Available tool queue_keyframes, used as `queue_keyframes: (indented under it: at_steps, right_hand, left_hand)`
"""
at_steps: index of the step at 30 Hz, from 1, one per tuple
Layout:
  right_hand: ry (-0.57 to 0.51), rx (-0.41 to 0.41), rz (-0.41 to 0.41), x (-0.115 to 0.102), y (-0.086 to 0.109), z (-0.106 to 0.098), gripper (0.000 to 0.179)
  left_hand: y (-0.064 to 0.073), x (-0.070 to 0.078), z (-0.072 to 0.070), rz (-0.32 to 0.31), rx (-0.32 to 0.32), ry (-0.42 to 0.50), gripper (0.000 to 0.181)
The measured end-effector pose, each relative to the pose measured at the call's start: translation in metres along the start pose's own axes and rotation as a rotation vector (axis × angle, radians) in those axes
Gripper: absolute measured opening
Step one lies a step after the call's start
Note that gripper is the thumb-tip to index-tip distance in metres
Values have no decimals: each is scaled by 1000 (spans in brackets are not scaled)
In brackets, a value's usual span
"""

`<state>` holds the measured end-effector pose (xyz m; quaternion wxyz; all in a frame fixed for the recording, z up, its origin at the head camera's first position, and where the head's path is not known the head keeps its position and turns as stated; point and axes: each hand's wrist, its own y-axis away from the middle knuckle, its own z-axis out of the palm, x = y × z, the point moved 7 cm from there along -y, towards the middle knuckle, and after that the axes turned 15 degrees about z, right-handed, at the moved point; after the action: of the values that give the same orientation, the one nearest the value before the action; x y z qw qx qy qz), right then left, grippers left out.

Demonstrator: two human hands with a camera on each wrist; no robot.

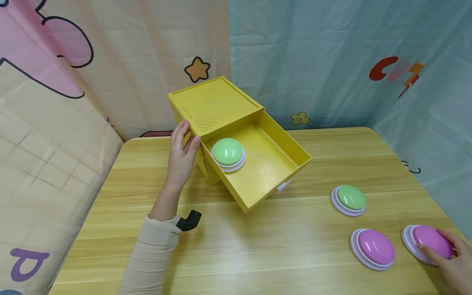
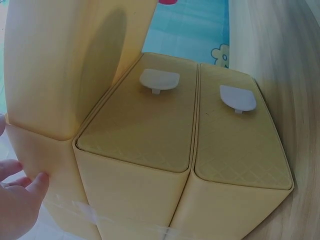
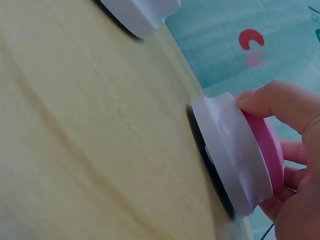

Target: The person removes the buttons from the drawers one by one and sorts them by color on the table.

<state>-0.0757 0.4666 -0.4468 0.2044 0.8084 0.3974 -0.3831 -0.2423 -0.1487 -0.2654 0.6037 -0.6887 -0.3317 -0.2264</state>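
A yellow drawer cabinet [image 1: 217, 102] stands at the back of the table with its top drawer [image 1: 265, 164] pulled out. Inside that drawer, against its left wall, sits a green push button [image 1: 228, 151] on a white base. My left hand [image 1: 182, 151] rests along the cabinet's upper left edge, fingers on the side and thumb near the front corner. At the right edge of the head view, my right hand [image 1: 451, 260] grips a pink push button [image 1: 431, 241]. The right wrist view shows thumb and fingers around its pink dome [image 3: 270, 145], with the white base close over the table.
Left of the held button lies another pink push button [image 1: 376, 247], and behind that a second green one [image 1: 352, 197]. Two closed lower drawers with white handles [image 2: 159, 80] show in the left wrist view. Printed curtains [image 1: 313, 61] hang behind the wooden table [image 1: 258, 250].
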Motion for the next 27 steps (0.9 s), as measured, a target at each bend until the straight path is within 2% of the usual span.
queue_keyframes:
  at_steps: [8,12,16,19,27]
  right_hand:
    - [42,-47,-50,-6,-1,1,73]
    - [50,-72,-41,-4,-19,2,82]
    - [90,-132,-54,-40,-25,8,86]
    - [100,-189,-92,-93,-9,17,87]
    - [36,-286,-313,-177,10,40,83]
  left_hand:
    - [1,0,0,0,4,-4,53]
    - [1,-1,0,-5,4,-1,53]
    - [0,0,0,-7,8,-1,53]
    - [0,0,0,-7,6,-1,53]
    - [0,0,0,-3,7,0,53]
